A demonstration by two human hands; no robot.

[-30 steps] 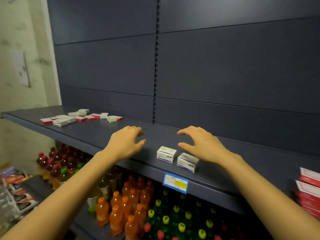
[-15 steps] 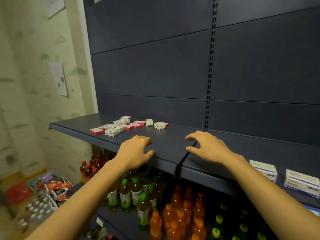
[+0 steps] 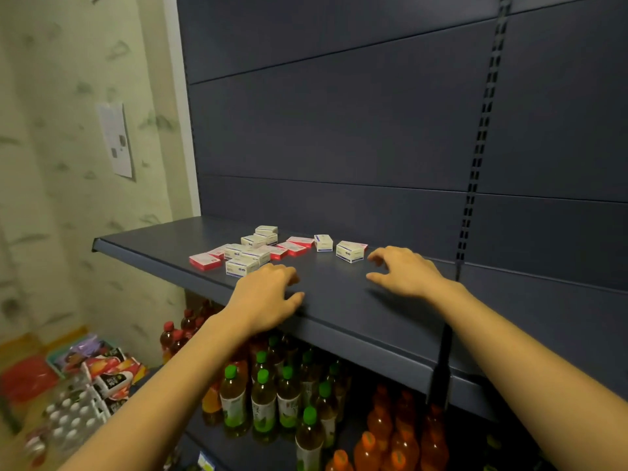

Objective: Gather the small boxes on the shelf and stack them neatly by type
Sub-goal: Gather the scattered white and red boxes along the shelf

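Clearly both hands, left hand [image 3: 268,297] and right hand [image 3: 406,271], hover empty-fingered near boxes [image 3: 253,254] with illegible print.

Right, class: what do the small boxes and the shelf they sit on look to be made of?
Small boxes: probably thin printed card, given their crisp folded edges, flat faces and white or red print. Shelf: likely painted sheet metal, dark blue-grey with a dull sheen, a thin folded front lip and a slotted upright behind.

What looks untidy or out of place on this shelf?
The small boxes lie scattered on the dark shelf: white and red ones mixed, at different angles, some overlapping. Nothing looks damaged or spilled.
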